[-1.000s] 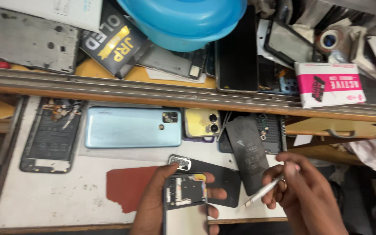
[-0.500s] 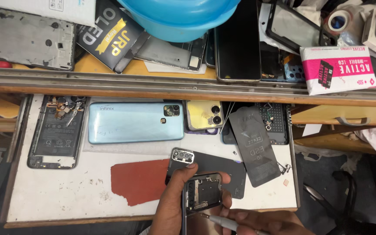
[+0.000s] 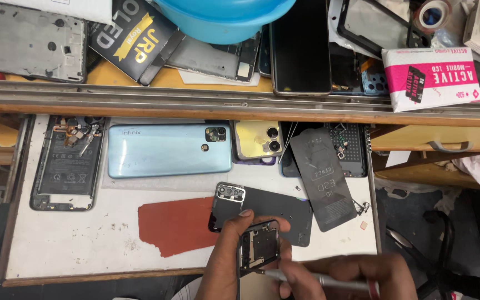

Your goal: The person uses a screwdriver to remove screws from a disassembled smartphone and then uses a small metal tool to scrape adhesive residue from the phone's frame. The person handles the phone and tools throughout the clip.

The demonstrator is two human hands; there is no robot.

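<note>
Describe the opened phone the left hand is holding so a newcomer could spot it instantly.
Start at the white work tray under the wooden shelf edge, then go to its bottom edge, right of the red patch. There the left hand grips an opened phone upright, bare internals facing up, the right hand touching a slim metal tool to it. Unlike the phones lying flat, it is held.

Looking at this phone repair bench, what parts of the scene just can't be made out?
Head view only:
- Opened phone: lower half cut off by the bottom edge and covered by the left hand.
- Screwdriver: its tip is too small to tell what it touches.
- Right hand: mostly cut off by the bottom edge.
- Blue basin: top cut off by the upper edge.
</note>
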